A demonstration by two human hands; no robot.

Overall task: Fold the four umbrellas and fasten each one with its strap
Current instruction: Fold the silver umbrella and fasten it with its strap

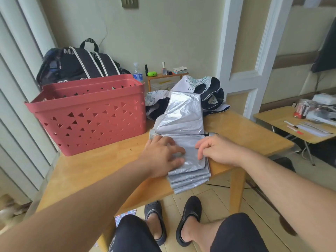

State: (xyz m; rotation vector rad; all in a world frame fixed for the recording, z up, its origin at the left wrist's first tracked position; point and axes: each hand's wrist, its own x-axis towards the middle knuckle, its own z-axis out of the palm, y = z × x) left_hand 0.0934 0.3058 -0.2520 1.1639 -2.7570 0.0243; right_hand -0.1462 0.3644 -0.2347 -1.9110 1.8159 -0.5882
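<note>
A silver umbrella (183,115) lies collapsed on the wooden table (87,170), its panels fanned out flat on both sides of a dark rib. The near stack of panels hangs over the table's front edge. My left hand (163,155) presses flat on the near panels with spread fingers. My right hand (218,150) rests on the right side of the same stack, fingertips curled over the top panel's edge. Behind the silver one lies a white and black umbrella (203,88) with a line drawing, bunched up loosely. No strap is visible.
A red plastic basket (91,113) with triangular holes stands on the table's left. A black bag (78,64) sits behind it. A small shelf (163,75) with bottles stands against the wall. A second cluttered table (298,122) is at the right.
</note>
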